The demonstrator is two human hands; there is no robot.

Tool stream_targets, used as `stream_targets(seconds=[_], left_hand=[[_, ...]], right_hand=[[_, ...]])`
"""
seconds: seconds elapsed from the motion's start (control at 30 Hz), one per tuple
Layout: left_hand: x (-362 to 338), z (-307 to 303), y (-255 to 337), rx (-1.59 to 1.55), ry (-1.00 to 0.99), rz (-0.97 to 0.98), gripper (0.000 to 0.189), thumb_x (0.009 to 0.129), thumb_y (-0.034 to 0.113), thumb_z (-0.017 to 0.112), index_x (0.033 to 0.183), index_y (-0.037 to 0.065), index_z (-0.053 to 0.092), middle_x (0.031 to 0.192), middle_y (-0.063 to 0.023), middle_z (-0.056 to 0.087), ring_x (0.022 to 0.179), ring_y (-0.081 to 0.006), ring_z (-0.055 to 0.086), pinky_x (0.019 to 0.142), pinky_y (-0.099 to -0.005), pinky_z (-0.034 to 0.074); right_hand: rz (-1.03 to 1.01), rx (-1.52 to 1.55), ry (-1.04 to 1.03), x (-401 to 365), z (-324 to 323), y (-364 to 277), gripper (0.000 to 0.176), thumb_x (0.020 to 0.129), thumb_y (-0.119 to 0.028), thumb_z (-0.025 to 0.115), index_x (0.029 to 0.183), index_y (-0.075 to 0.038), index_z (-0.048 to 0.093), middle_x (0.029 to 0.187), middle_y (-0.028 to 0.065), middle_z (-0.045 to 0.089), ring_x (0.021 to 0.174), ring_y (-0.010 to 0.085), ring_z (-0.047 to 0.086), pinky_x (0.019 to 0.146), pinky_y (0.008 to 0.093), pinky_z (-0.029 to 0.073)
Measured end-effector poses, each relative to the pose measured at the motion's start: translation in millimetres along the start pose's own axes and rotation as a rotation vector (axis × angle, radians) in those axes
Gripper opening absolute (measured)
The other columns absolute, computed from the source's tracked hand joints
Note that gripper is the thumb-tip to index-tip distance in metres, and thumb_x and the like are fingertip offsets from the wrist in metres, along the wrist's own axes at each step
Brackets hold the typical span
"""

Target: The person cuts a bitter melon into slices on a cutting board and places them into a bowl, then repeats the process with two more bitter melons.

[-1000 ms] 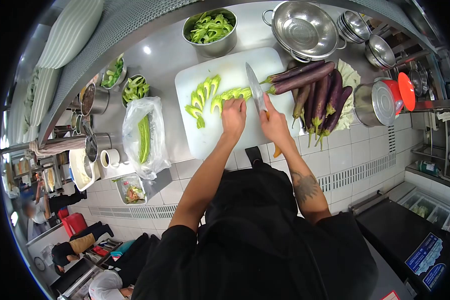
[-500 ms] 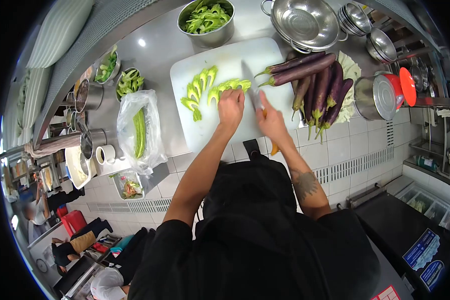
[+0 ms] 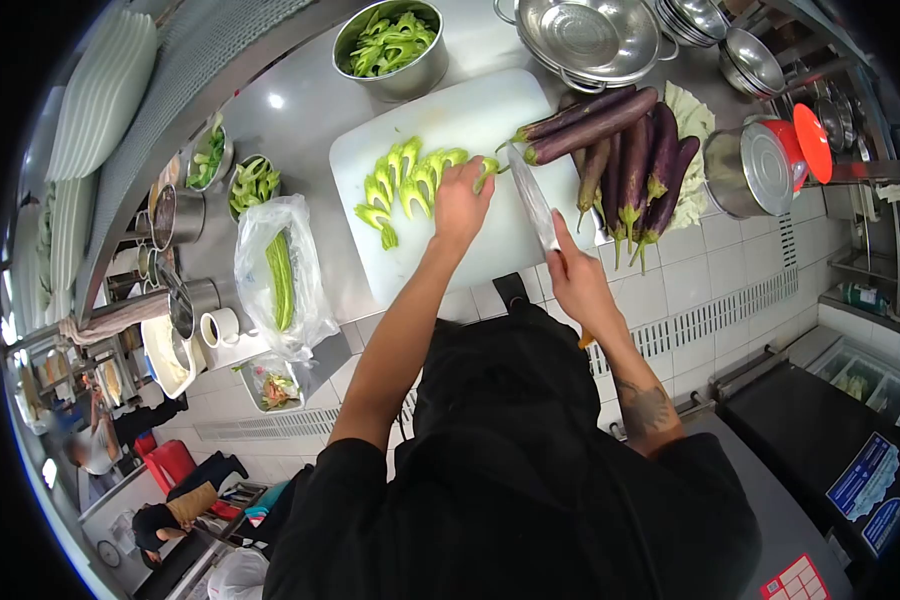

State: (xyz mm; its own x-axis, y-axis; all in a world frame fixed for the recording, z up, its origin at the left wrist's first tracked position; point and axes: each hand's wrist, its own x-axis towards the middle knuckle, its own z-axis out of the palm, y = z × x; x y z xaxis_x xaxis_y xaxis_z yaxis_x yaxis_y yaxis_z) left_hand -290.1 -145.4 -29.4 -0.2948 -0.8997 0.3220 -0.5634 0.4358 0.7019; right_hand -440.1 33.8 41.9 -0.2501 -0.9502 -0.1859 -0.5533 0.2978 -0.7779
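In my right hand point(image 3: 578, 280) is a kitchen knife point(image 3: 532, 195), its long blade lying over the white cutting board point(image 3: 515, 240) and pointing toward the far edge. My left hand point(image 3: 462, 205) rests on the board, fingers bent around a green bitter melon piece point(image 3: 486, 174) just left of the blade tip. Curved bitter melon slices point(image 3: 410, 180) spread in rows to the left of that hand; part of the nearest ones is hidden under the fingers. Several purple eggplants point(image 3: 635, 165) are piled against the board's right side, their stems toward me.
A metal pot point(image 3: 400, 82) of cut bitter melon stands behind the board, with a steel colander point(image 3: 575, 40) beside it. To the left are a clear plastic bag point(image 3: 310, 270) with a whole bitter melon point(image 3: 282, 280) and a bowl of slices point(image 3: 255, 185). Other people work at lower left.
My right hand has drawn the knife right and toward me, away from my left hand. The left hand's fingers have shifted around an end piece. The whole view has turned slightly.
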Motion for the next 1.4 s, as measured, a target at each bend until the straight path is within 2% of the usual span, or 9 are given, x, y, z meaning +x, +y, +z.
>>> stream_targets(seconds=[0.2, 0.27, 0.53, 0.7, 0.77, 1.17, 1.23, 1.33, 1.4], left_hand=[[-27, -5, 4, 0.040, -0.099, -0.059, 0.023, 0.085, 0.006, 0.072, 0.108, 0.001, 0.071, 0.089, -0.0169, 0.068, 0.086, -0.0345, 0.065, 0.077, -0.0432, 0.053], [-30, -6, 3, 0.076, 0.064, 0.074, 0.021, 0.085, 0.008, 0.074, 0.105, 0.003, 0.073, 0.086, -0.0129, 0.070, 0.068, -0.0252, 0.064, 0.066, -0.0362, 0.054], [-27, 0, -4, 0.065, 0.033, 0.098, 0.010, 0.082, 0.003, 0.074, 0.092, 0.002, 0.074, 0.085, -0.0131, 0.070, 0.067, -0.0254, 0.064, 0.064, -0.0361, 0.054], [-26, 0, -2, 0.099, -0.007, 0.087, 0.009, 0.082, 0.003, 0.074, 0.091, 0.002, 0.074, 0.079, -0.0129, 0.069, 0.066, -0.0251, 0.064, 0.062, -0.0366, 0.053], [-27, -1, 2, 0.031, -0.006, 0.038, 0.008, 0.079, 0.000, 0.073, 0.086, 0.002, 0.071, 0.079, -0.0139, 0.066, 0.074, -0.0322, 0.063, 0.066, -0.0425, 0.051], [-4, -15, -1, 0.059, 0.056, -0.110, 0.005, 0.083, 0.001, 0.070, 0.087, 0.001, 0.071, 0.085, -0.0165, 0.067, 0.080, -0.0334, 0.065, 0.072, -0.0433, 0.053], [-12, -13, -3, 0.029, 0.074, -0.061, 0.009, 0.084, 0.009, 0.072, 0.085, 0.001, 0.070, 0.085, -0.0167, 0.067, 0.081, -0.0345, 0.064, 0.075, -0.0448, 0.052], [-27, -6, 7, 0.285, -0.151, -0.015, 0.024, 0.084, 0.028, 0.073, 0.080, 0.004, 0.070, 0.085, -0.0154, 0.068, 0.086, -0.0328, 0.061, 0.075, -0.0467, 0.050], [-32, 7, 13, 0.401, -0.198, -0.049, 0.024, 0.082, 0.029, 0.071, 0.077, 0.005, 0.070, 0.085, -0.0143, 0.068, 0.088, -0.0312, 0.061, 0.074, -0.0466, 0.049]], right_hand=[[-0.004, 0.009, 0.015, 53, 26, -8, 0.063, 0.097, -0.014, 0.054, 0.157, -0.013, 0.032, 0.079, 0.0273, 0.067, 0.077, 0.0466, 0.067, 0.074, 0.0510, 0.051], [-0.002, 0.019, 0.008, 68, 31, -10, 0.063, 0.097, -0.014, 0.054, 0.157, -0.013, 0.033, 0.081, 0.0273, 0.068, 0.078, 0.0468, 0.067, 0.076, 0.0509, 0.052], [0.121, -0.039, -0.066, 83, 33, -16, 0.064, 0.095, -0.017, 0.054, 0.156, -0.015, 0.035, 0.086, 0.0263, 0.070, 0.084, 0.0466, 0.068, 0.082, 0.0519, 0.052], [0.062, 0.008, -0.020, 80, 45, 2, 0.065, 0.094, -0.016, 0.056, 0.156, -0.015, 0.035, 0.083, 0.0256, 0.069, 0.079, 0.0461, 0.067, 0.077, 0.0508, 0.052], [0.063, 0.015, -0.020, 71, 47, 4, 0.065, 0.094, -0.015, 0.056, 0.155, -0.014, 0.036, 0.081, 0.0252, 0.069, 0.077, 0.0459, 0.067, 0.075, 0.0502, 0.053], [0.006, 0.028, -0.144, -56, 21, 32, 0.065, 0.095, -0.011, 0.057, 0.156, -0.021, 0.036, 0.079, 0.0269, 0.064, 0.074, 0.0464, 0.064, 0.071, 0.0544, 0.051], [0.007, -0.098, -0.182, -61, 10, 25, 0.066, 0.095, -0.011, 0.058, 0.155, -0.028, 0.037, 0.082, 0.0253, 0.063, 0.076, 0.0465, 0.064, 0.072, 0.0542, 0.052], [0.014, -0.182, -0.232, -70, -1, 23, 0.066, 0.095, -0.012, 0.059, 0.154, -0.033, 0.038, 0.085, 0.0255, 0.062, 0.076, 0.0475, 0.063, 0.072, 0.0553, 0.052], [-0.084, -0.211, -0.217, -75, -3, 32, 0.071, 0.091, -0.006, 0.061, 0.155, -0.028, 0.038, 0.076, 0.0236, 0.060, 0.074, 0.0455, 0.062, 0.073, 0.0533, 0.050]])
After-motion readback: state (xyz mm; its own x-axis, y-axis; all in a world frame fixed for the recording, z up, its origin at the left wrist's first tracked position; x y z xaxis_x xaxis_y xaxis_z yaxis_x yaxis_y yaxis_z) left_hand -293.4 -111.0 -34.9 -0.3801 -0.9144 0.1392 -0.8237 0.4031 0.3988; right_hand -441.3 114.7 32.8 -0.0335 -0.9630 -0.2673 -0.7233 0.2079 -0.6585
